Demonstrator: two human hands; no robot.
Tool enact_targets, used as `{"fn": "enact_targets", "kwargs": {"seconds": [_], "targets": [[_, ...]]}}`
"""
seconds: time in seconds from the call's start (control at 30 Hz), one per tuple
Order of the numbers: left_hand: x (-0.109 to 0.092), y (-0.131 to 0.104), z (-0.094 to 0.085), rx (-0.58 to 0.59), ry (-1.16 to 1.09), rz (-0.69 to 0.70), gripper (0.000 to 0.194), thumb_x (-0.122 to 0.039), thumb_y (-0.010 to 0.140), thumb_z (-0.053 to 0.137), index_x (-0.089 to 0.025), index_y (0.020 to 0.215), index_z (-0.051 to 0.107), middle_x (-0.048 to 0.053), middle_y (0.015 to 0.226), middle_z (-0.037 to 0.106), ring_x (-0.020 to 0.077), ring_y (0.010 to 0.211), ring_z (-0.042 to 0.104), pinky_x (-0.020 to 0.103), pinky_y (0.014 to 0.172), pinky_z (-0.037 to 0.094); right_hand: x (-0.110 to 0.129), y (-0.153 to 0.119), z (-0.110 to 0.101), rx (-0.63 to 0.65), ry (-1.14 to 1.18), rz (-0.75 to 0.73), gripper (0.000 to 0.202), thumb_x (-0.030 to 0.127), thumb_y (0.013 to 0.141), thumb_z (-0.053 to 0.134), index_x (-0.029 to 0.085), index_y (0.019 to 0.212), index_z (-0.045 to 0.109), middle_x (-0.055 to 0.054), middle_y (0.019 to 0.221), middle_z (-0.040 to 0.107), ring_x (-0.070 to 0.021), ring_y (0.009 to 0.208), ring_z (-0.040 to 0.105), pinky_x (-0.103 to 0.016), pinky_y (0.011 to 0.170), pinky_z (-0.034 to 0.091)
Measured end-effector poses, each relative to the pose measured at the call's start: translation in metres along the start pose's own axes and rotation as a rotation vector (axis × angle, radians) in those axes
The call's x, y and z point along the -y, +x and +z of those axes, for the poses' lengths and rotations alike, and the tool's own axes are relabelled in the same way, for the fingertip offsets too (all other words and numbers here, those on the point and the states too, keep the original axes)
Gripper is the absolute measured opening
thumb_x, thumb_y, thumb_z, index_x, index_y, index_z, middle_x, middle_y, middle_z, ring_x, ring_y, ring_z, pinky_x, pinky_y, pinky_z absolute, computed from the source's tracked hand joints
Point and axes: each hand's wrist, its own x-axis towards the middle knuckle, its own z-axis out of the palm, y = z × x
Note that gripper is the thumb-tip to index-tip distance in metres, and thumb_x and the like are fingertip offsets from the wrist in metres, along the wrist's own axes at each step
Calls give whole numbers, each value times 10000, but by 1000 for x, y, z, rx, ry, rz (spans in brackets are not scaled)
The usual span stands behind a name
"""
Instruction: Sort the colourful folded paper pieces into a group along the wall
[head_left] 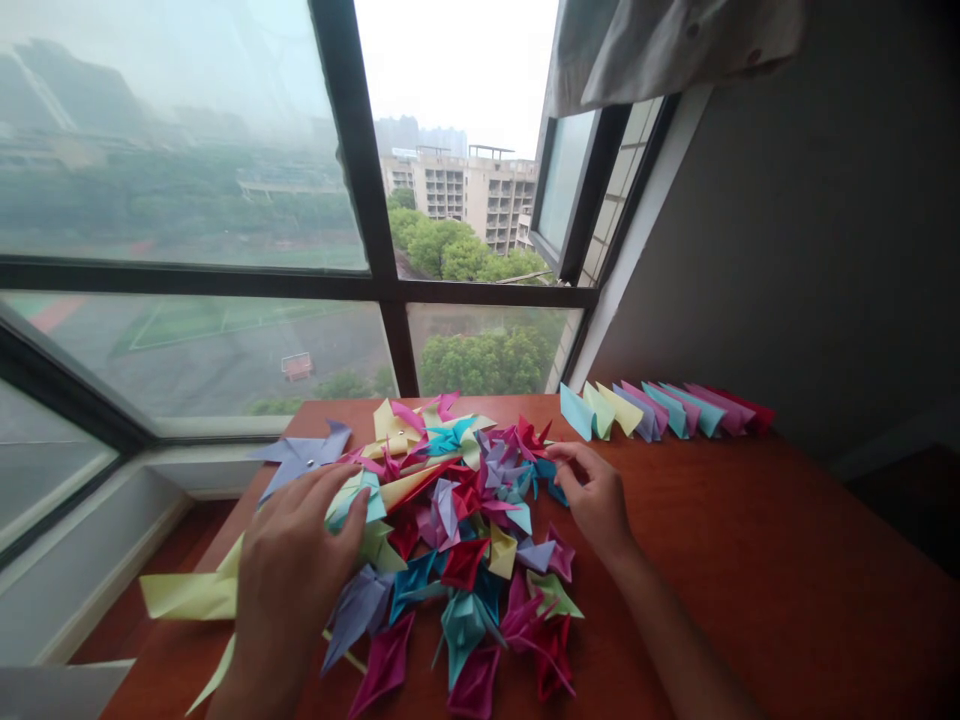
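Many folded paper pieces in red, blue, purple, yellow and green lie in a pile (465, 560) on the reddish-brown table (720, 560). My left hand (300, 560) is over the pile's left side, its fingers and thumb around a light blue folded paper (358, 498). At the pile's upper right edge, my right hand (592, 490) has thumb and fingertips pinched together beside red and blue pieces; what they hold, if anything, is too small to make out. A purple pinwheel (306, 456) sits beyond my left hand, and a pale yellow folded paper (191, 592) sticks out to its left.
Along the table's far right edge stands a row of folded papers (656, 412) in several colours. A dark-framed window (386, 290) rises behind the table, with one pane (574, 190) swung outward. Grey cloth (667, 50) hangs at the top right.
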Motion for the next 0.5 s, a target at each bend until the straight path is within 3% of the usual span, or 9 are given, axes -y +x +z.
{"fn": "enact_targets", "kwargs": {"seconds": [0.17,0.37,0.5], "targets": [[25,-3,11,287,72,26,504,-402,881,512,-115,1280,626,196,1296,656,391,1183,613,506,994,474,-1,0,0,-6,-2,2,198,279,899,548,205,926,730,-59,928,733,-204,770,662,-290,668,516],[28,-7,15,370,38,36,537,-502,875,536,-156,1273,644,175,1344,646,367,1243,591,495,1023,473,-1,1,-2,-10,10,12,200,288,896,550,210,911,733,-60,928,738,-205,762,670,-291,658,525],[28,-10,16,483,45,85,506,-366,844,542,-162,1297,638,176,1406,606,354,1271,586,477,1032,485,-1,2,-2,-8,27,23,201,292,887,552,212,897,736,-62,916,744,-205,742,673,-284,632,528]]}}
